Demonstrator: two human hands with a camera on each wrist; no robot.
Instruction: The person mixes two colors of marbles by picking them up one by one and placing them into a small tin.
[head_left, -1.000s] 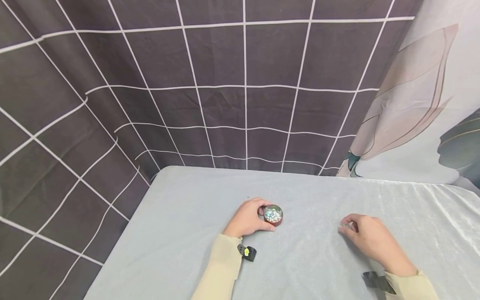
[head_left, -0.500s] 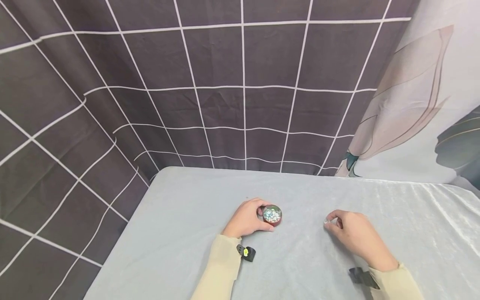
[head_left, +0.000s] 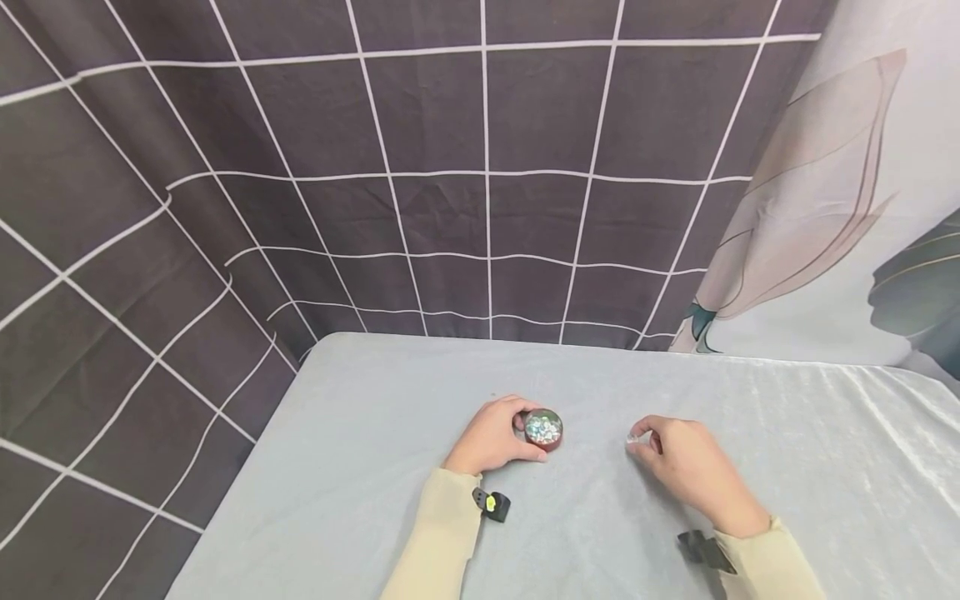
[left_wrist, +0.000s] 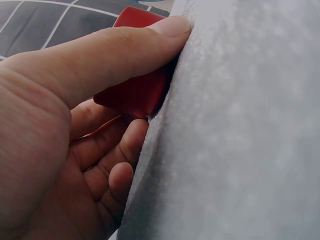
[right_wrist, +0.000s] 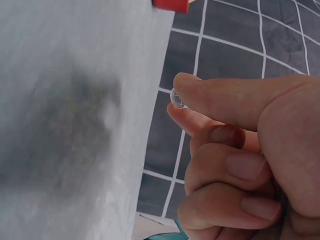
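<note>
A small round red container [head_left: 544,428], filled with shiny clear pieces, stands on the grey cloth. My left hand [head_left: 489,435] grips its left side, thumb at the near side and fingers at the far side. The left wrist view shows the container's smooth red wall [left_wrist: 131,92] behind the thumb. To the right, my right hand [head_left: 690,467] pinches a small clear faceted bead [right_wrist: 177,99] between thumb and index finger, above the cloth and apart from the container. In the right wrist view its other fingers [right_wrist: 227,165] are curled in.
Pale grey velvety cloth [head_left: 360,433] covers the table. Behind and to the left hangs a dark curtain [head_left: 420,208] with white grid lines. A light curtain with leaf prints [head_left: 817,208] hangs at the right.
My right hand has moved left toward the container, carrying the bead. The left hand and the container have stayed in place.
</note>
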